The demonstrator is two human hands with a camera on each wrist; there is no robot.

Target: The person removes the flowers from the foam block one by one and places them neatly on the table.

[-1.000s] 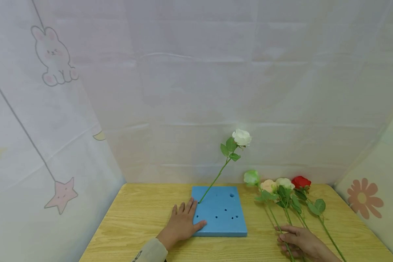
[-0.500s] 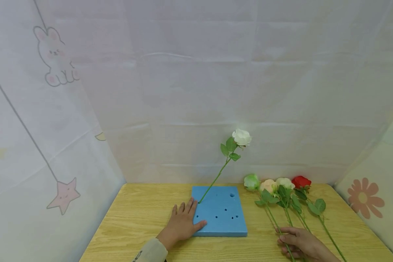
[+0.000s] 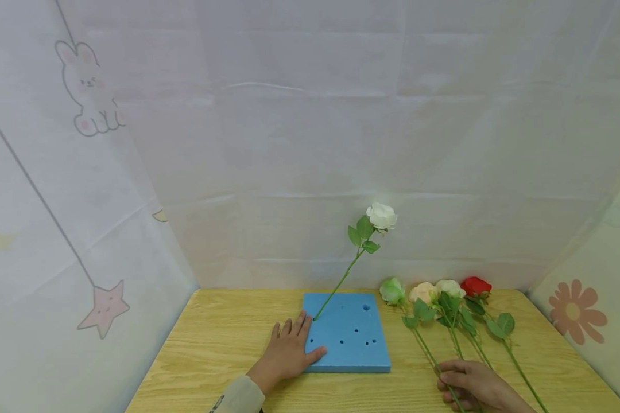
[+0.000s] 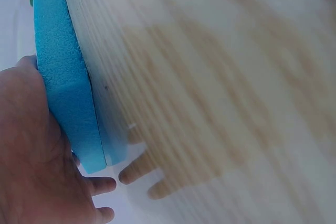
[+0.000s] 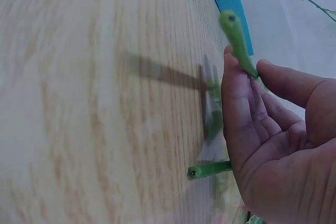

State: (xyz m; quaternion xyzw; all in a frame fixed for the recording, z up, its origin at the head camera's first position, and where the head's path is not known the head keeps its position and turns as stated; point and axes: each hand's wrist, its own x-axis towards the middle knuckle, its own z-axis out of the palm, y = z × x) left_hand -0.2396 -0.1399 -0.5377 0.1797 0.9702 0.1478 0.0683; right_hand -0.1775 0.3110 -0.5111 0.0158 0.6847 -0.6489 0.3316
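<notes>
A blue foam block with several holes lies on the table, and one artificial white rose leans to the right out of its upper left hole. My left hand rests on the block's left edge with spread, straight fingers; the left wrist view shows the palm beside the block's side. At the right, my right hand pinches the lower stem of a green rose between thumb and fingers. In the right wrist view that stem's cut end sticks out past the fingertips, above the table.
Right of the green rose lie a peach rose, a cream rose and a red rose, their stems toward the front. Another stem end shows below the right hand. A pale curtain closes the back.
The green rose's head has shifted left and slightly down, away from the peach rose, while my right hand kept its pinch. My left hand and the block have stayed put.
</notes>
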